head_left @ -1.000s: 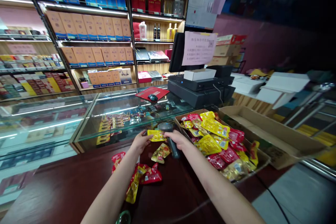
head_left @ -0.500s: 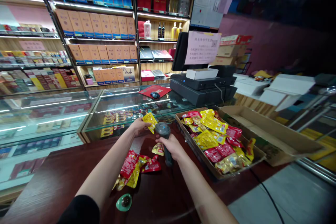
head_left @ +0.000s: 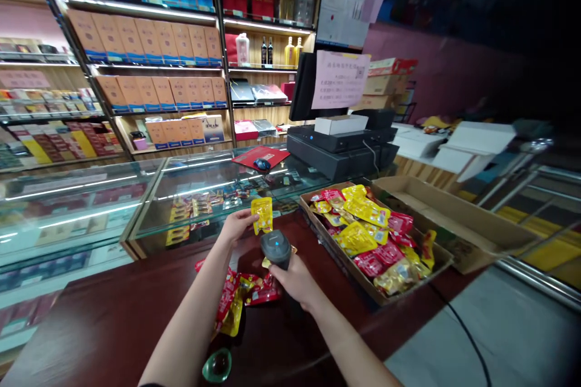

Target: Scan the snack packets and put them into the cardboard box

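Between the fingertips of my left hand [head_left: 239, 224] is a yellow snack packet [head_left: 262, 216], held upright over the counter's glass edge. My right hand [head_left: 295, 281] is wrapped round a dark handheld scanner [head_left: 276, 248], whose head sits just below the packet without touching it. Red and yellow packets [head_left: 263, 290] lie on the dark red counter under my forearms, partly hidden by them. A gold packet behind the scanner is mostly covered. To the right stands an open cardboard box [head_left: 363, 287] filled with red, yellow and gold packets.
A small green dish [head_left: 216, 365] lies near the front. Behind are a glass display case [head_left: 149, 193], a mouse [head_left: 262, 164] on a red mat and a black register with a monitor [head_left: 302, 87]. An emptier cardboard tray [head_left: 490, 230] adjoins the box. A black cable hangs at the right.
The yellow packet has turned more upright in my left hand. My right hand has tilted the scanner and brought it lower, its head facing the packet. The view has shifted slightly.
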{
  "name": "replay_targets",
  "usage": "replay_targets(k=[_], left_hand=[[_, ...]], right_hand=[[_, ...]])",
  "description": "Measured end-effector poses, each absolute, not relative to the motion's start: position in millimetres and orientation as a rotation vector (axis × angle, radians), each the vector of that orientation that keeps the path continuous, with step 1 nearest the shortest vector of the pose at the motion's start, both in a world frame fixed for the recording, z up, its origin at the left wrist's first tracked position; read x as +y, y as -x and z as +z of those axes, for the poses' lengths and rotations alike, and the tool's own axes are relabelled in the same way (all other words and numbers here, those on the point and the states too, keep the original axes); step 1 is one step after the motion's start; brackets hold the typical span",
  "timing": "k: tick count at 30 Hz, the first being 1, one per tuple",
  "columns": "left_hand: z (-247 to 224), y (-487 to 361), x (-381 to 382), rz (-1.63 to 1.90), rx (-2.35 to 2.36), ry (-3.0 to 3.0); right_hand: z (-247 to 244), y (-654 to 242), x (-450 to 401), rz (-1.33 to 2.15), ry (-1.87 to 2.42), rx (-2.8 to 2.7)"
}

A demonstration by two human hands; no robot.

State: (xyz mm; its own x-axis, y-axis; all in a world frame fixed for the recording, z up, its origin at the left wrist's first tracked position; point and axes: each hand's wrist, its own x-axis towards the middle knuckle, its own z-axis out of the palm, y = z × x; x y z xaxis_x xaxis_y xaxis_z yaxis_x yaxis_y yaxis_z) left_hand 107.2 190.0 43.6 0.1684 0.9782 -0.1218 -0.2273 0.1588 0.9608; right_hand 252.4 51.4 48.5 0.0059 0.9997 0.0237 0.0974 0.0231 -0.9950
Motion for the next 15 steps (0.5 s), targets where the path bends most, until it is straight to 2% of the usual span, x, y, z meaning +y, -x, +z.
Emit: replay_targets(k=[15], left_hand=[[49,-116,200,1.002,0.953,-0.986]], right_hand=[[29,-240,66,1.12,1.319,-1.24]])
